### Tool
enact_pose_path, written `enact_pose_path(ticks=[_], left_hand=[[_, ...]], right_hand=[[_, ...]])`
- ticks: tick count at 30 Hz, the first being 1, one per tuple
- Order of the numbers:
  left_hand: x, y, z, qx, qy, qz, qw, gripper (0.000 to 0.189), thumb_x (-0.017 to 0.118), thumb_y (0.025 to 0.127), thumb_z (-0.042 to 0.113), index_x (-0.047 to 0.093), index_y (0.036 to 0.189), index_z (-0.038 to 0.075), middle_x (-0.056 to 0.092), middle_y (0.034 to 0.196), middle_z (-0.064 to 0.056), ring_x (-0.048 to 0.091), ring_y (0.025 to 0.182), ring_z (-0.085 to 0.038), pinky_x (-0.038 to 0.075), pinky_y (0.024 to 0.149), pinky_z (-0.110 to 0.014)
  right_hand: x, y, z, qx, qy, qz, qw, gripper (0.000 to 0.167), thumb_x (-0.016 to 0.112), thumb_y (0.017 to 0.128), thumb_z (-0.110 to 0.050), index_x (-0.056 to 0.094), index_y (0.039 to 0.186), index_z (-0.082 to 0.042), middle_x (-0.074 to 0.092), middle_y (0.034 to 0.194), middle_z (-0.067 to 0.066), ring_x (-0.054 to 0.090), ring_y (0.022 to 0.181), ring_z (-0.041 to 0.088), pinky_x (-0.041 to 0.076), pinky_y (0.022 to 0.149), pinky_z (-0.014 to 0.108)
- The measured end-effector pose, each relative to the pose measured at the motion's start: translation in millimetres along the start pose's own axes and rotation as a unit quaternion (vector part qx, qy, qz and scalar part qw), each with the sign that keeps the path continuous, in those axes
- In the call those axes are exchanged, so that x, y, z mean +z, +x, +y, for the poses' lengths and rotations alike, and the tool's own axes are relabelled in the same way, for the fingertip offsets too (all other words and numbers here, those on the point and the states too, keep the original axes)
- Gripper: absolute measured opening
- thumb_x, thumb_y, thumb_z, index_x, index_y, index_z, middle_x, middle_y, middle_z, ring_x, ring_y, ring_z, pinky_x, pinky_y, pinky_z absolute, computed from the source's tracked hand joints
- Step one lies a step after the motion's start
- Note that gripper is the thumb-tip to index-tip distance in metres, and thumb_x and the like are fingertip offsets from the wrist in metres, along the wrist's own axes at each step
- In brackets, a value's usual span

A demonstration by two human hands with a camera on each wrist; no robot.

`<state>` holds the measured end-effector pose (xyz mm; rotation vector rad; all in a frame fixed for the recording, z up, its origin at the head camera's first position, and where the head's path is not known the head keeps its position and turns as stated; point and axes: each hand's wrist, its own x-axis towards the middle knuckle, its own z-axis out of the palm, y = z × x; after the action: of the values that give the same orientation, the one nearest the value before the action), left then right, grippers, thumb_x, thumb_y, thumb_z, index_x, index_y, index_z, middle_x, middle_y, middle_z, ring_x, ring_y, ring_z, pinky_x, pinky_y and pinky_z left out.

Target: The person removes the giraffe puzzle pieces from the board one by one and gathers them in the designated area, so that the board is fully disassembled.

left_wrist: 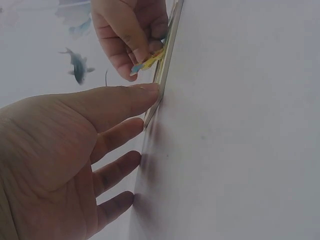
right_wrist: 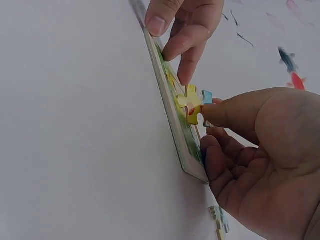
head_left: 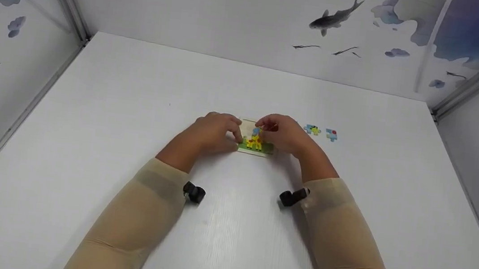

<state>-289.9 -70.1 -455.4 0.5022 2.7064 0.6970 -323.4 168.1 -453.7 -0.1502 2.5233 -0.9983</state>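
A white table [head_left: 218,245] carries everything, running back to a far edge against the printed wall [head_left: 242,26]. On it work two bare hands: the left hand [head_left: 214,134], fingers spread and fairly straight, rests its thumb on the near left corner of the puzzle board [head_left: 247,127] and its index finger on the board, probably to steady it. The right hand [head_left: 286,135] comes over the board's right edge, thumb and fingers pinching a yellow-and-blue piece [right_wrist: 192,104] by its side, a grip that leaves much of its outline free. The board lies flat, midway between the table's side edges, likely for both hands' easy reach. The pinched piece is tilted over the board; contact is unclear. Two loose pieces, one blue-and-yellow [head_left: 312,130], one blue with a red spot [head_left: 332,134], lie beyond the board's right edge, apart, perhaps for easy picking.
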Motion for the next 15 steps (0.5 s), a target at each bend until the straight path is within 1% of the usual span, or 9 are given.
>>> enact_pose_path(ticks=[5,8,12,15], left_hand=[[-0.8,-0.2,1.5,-0.005,0.000,0.002,1.0000,0.015,0.076,0.097,0.029,0.083,0.110,0.034,0.053,0.163,0.011,0.038,0.158,-0.031,0.030,0.130,-0.059],[-0.5,-0.1,2.5,-0.010,-0.002,0.002,0.9999,0.015,0.077,0.097,0.029,0.083,0.110,0.034,0.053,0.163,0.011,0.038,0.158,-0.031,0.030,0.130,-0.059],[0.4,-0.1,3.6,-0.018,-0.008,0.003,0.9998,0.015,0.077,0.096,0.028,0.083,0.108,0.034,0.054,0.162,0.011,0.038,0.158,-0.031,0.030,0.130,-0.059],[0.9,0.2,3.6,-0.018,-0.006,0.003,0.9998,0.015,0.077,0.096,0.028,0.083,0.108,0.034,0.054,0.162,0.011,0.038,0.159,-0.031,0.029,0.130,-0.060]], right_hand=[[-4.9,-1.6,0.7,-0.009,-0.004,0.007,0.9999,0.020,0.069,0.105,-0.024,0.072,0.124,-0.027,0.066,0.120,0.004,0.059,0.113,0.025,0.054,0.100,0.038],[-8.6,-2.5,2.3,-0.003,-0.004,0.007,1.0000,0.020,0.067,0.106,-0.025,0.073,0.125,-0.027,0.068,0.121,0.003,0.060,0.113,0.024,0.055,0.101,0.038],[-14.9,-4.0,5.4,0.002,0.015,0.005,0.9999,0.021,0.067,0.107,-0.026,0.075,0.126,-0.027,0.068,0.124,0.003,0.062,0.113,0.023,0.056,0.099,0.035],[-23.5,-6.9,8.7,0.000,0.031,0.008,0.9995,0.024,0.067,0.106,-0.025,0.075,0.129,-0.026,0.068,0.124,0.004,0.067,0.110,0.023,0.059,0.096,0.034]])
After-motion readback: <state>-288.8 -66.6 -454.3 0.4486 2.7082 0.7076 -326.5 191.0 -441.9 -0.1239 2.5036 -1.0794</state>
